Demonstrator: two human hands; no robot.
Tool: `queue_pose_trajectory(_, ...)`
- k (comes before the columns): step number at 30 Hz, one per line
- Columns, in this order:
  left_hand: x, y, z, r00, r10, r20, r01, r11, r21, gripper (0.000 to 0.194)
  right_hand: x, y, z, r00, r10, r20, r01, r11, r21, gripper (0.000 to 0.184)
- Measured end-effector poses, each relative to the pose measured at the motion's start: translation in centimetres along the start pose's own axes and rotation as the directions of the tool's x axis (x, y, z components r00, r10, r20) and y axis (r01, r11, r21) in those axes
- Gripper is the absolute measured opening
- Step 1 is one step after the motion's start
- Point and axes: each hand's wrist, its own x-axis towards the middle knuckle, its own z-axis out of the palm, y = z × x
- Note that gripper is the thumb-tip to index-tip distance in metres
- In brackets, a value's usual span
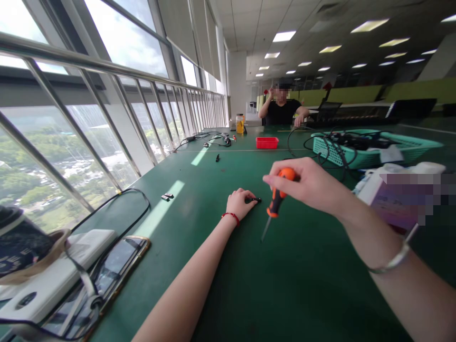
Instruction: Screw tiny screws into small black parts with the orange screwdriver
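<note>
While right hand [309,184] grips screwdriver [277,200] | left hand [239,203] pinches black part [257,200] | protruding rightward

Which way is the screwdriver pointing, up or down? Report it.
Down, at a slant: the right hand grips the screwdriver's orange-and-black handle, with the metal shaft below it.

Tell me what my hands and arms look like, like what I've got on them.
Your left hand has a thin red bracelet at the wrist; your right hand has a silver-coloured bangle behind it. No gloves or sleeves show.
</note>
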Motion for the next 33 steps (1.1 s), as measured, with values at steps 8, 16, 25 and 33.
queue_pose_trajectory(8, 0.0, 0.1, -0.3, 0.999, 0.006, 0.034, -0.008, 0.999, 0.052, 0.017, 2.2, 6.4, 3.5, 0.843, 0.052, -0.535, -0.210, 0.948, -0.239, 0.031)
queue_pose_trajectory(16, 0.1, 0.2, -0.3, 0.999, 0.016, 0.029, -0.017, 0.999, 0.042, 0.016, 2.3, 7.5, 3.1, 0.831, 0.091, -0.548, -0.227, 0.956, -0.185, 0.029)
queue_pose_trajectory(25, 0.1, 0.3, -0.2, 0.999, 0.024, 0.021, -0.025, 0.999, 0.032, 0.016, 2.2, 7.8, 2.9, 0.830, 0.127, -0.543, -0.216, 0.971, -0.103, 0.030)
queue_pose_trajectory(33, 0.1, 0.3, -0.3, 0.999, 0.022, 0.026, -0.023, 0.999, 0.046, 0.016, 2.2, 8.0, 2.7, 0.826, 0.139, -0.546, -0.232, 0.967, -0.104, 0.030)
